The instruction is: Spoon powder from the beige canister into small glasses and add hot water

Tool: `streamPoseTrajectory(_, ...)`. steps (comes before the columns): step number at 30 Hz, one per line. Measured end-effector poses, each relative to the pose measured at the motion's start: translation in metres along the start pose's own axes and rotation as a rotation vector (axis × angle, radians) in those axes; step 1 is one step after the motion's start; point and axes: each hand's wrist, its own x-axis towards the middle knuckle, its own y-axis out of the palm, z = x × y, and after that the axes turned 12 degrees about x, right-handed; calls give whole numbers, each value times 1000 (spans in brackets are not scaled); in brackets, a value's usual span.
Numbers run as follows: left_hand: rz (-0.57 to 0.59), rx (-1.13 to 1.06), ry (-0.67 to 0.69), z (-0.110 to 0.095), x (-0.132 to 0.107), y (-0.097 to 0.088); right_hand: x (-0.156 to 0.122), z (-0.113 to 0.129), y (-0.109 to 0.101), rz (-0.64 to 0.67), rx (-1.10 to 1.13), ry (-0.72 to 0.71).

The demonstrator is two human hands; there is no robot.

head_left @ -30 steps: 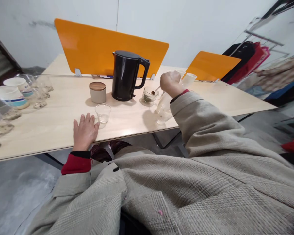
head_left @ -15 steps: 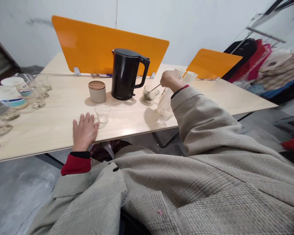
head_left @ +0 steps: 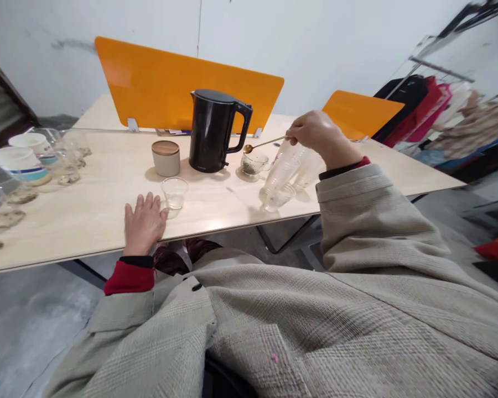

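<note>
My right hand (head_left: 315, 135) pinches the end of a long-handled gold spoon (head_left: 269, 143). The spoon's bowl hovers just above a small ribbed glass cup (head_left: 254, 163) that has something dark inside, too small to name. Under my right forearm lie stacks of clear plastic cups (head_left: 283, 176) on their sides, partly hidden by the hand. On the table's front edge my left hand (head_left: 145, 224) rests flat, fingers spread. Beside its thumb stands a single clear plastic cup (head_left: 175, 193), with nothing visible in it.
A black electric kettle (head_left: 212, 131) and a lidded beige canister (head_left: 166, 158) stand mid-table. Paper cups (head_left: 20, 166) and several clear cups with dark bits (head_left: 69, 178) fill the left side. Orange dividers (head_left: 186, 83) line the back; clothes (head_left: 419, 105) hang at right.
The spoon has come up out of the glass cup and its bowl now shows above the rim. My right hand has moved right. My left hand stays in place.
</note>
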Motion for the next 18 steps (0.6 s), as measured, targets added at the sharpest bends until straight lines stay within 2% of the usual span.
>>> streamPoseTrajectory(5, 18, 5, -11, -1, -1, 0, -44, 72, 0, -22, 155, -203)
streamPoseTrajectory(8, 29, 19, -6, -3, -2, -2, -67, 116, 16, -2, 178, -355)
streamPoseTrajectory(11, 26, 15, -2, -4, -4, -4, -85, 152, 39, 19, 135, -448)
streamPoseTrajectory(15, 26, 2, 2, -5, -7, -6, -99, 182, 67, 55, 43, -518)
streamPoseTrajectory(18, 23, -1, 4, -5, -8, -8, -103, 191, 74, 132, -21, -581)
